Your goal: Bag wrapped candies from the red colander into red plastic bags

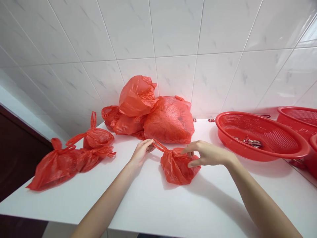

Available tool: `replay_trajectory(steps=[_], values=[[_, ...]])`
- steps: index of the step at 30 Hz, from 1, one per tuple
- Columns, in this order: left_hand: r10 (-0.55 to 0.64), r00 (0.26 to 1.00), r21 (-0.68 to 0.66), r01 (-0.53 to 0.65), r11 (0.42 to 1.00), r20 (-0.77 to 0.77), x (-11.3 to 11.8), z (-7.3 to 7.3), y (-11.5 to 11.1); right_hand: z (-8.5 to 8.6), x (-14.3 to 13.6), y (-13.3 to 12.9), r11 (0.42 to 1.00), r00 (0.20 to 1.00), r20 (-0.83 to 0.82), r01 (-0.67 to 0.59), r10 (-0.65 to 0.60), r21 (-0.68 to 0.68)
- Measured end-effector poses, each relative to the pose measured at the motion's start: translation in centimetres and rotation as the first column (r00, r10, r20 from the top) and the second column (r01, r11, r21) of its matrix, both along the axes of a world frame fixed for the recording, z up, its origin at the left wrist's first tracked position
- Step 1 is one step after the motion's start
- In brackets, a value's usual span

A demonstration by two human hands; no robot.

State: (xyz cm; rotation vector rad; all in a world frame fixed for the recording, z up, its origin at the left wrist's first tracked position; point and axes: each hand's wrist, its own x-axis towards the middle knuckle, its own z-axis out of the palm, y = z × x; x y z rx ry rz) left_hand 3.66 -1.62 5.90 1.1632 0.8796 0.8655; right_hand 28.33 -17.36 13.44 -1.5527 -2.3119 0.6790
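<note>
A small red plastic bag [177, 170] rests on the white table in front of me, its neck gathered and knotted. My left hand [143, 150] pinches the end of one of its handles, pulling it out to the left. Over the bag's right side is my right hand [201, 153], fingers curved and thumb apart, with nothing visible gripped between them. Its fingertips are at the bag's surface; whether they press on it I cannot tell. What lies inside the bag is hidden.
Several fuller red bags [169, 120] are piled against the tiled wall. More knotted red bags [58, 165] lie at the left. On the right stands a red plastic basket [262, 135] with small wrapped items [250, 142], beside more red baskets [299, 120]. Small red packets [211, 120] lie near the wall.
</note>
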Motion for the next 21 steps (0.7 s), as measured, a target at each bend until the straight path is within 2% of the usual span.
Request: replay_trajectory(steps=[4, 7, 10, 13, 15, 17, 19, 21], values=[[0.04, 0.993, 0.176, -0.02, 0.984, -0.112, 0.2, 1.3, -0.7, 1.4, 1.3, -0.7, 0.995, 0.997, -0.042, 0.069, -0.072, -0.071], [0.095, 0.952, 0.294, -0.005, 0.956, -0.292, 0.6, 1.1, -2.4, 2.4, 2.0, -1.3, 0.985, 0.987, -0.02, 0.159, -0.16, -0.062], [0.093, 0.876, 0.487, 0.173, 0.856, -0.474, 1.3, 0.3, -4.7, 3.0, 2.5, -1.9, 0.97, 0.972, 0.026, 0.236, -0.235, -0.064], [0.028, 0.805, 0.529, 0.363, 0.767, -0.593, 2.4, -0.5, -6.6, 3.2, 2.7, -2.3, 0.96, 0.96, 0.059, 0.276, -0.273, -0.045], [-0.039, 0.793, 0.528, 0.439, 0.727, -0.607, 3.1, -1.0, -7.2, 3.3, 2.9, -2.5, 0.955, 0.953, 0.073, 0.296, -0.293, -0.035], [-0.064, 0.821, 0.567, 0.446, 0.693, -0.568, 3.3, -1.4, -7.2, 3.3, 3.1, -2.7, 0.95, 0.948, 0.081, 0.311, -0.308, -0.023], [-0.019, 0.862, 0.623, 0.381, 0.683, -0.506, 2.9, -1.4, -6.7, 3.5, 3.6, -3.0, 0.945, 0.942, 0.084, 0.326, -0.325, 0.004], [0.078, 0.892, 0.68, 0.28, 0.677, -0.445, 1.5, -0.6, -5.7, 3.8, 4.3, -3.5, 0.931, 0.928, 0.08, 0.363, -0.365, 0.044]])
